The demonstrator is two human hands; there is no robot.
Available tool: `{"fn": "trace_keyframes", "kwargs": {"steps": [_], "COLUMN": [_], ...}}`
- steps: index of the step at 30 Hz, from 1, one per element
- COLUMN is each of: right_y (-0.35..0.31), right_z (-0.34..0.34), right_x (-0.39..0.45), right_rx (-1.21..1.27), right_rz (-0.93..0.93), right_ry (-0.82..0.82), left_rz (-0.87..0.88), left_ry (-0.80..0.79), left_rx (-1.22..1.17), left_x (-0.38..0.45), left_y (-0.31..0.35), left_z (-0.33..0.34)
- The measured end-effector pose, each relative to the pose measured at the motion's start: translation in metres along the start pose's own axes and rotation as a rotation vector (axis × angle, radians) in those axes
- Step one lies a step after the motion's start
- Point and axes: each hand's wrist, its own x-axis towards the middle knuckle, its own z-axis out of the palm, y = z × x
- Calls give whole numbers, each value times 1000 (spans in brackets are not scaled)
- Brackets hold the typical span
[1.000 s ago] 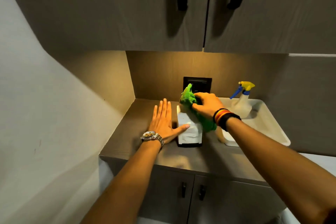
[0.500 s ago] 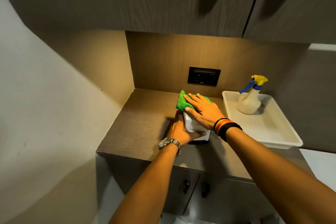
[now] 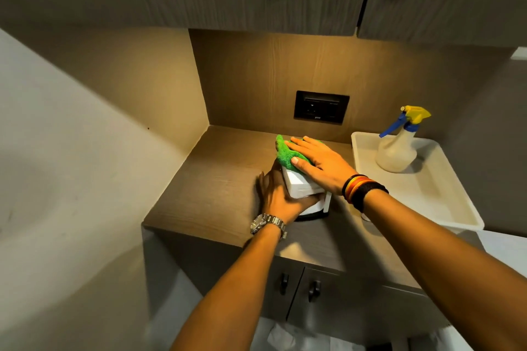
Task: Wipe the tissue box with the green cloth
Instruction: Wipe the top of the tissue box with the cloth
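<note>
green cloth (image 3: 286,154), white tissue box (image 3: 299,186) — wood-grain brown counter (image 3: 216,185)

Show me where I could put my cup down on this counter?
The bare countertop between the side wall and the left hand is free. So is the front strip by the edge. It is crowded around the tissue box, where both hands work, and the white tray fills the right side.
</note>
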Motion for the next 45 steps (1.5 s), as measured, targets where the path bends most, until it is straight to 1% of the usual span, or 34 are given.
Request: {"fn": "trace_keyframes", "kwargs": {"steps": [3,7,9,13,15,22,26,28,30,32,34,36,38,40,43,45], "right_y": [6,16,19,16,14,9,9,16,26,31,30,22,17,16,17,24], "right_z": [-10,-17,-16,-14,-14,-17,-19,-17,-17,-18,-17,-16,-14,-11,-11,-13], "right_x": [4,7,7,4,2,-3,-23,-45,-64,-68,-54,-33,-16,-11,-33,-58], "right_rx": [3,-6,-6,-11,-11,-46,-92,-41,74,143,156,153,130,87,8,12], "right_rz": [5,23,20,25,37,6,-115,-139,-94,9,125,216,251,196,-11,-119], "right_ry": [-48,-74,-70,-57,-49,-86,-65,-55,-12,51,89,90,68,40,13,-1], "left_rz": [-142,-251,-241,-186,-170,-170,-136,-118,-98,-114,-139,-142,-133,-128,-108,-95], "left_ry": [17,51,57,8,15,95,164,156,133,109,74,51,46,46,109,107], "left_rx": [57,69,77,-117,-142,-93,-35,-9,33,49,49,46,43,42,48,45], "left_x": [-14,-30,-31,-29,-30,-28,-28,-27,-27,-27,-26,-27,-27,-27,-28,-27], "left_y": [13,35,33,32,36,30,29,30,30,27,26,26,28,30,30,29], "left_z": [14,30,33,28,26,34,36,34,33,33,35,35,33,32,31,32]}}
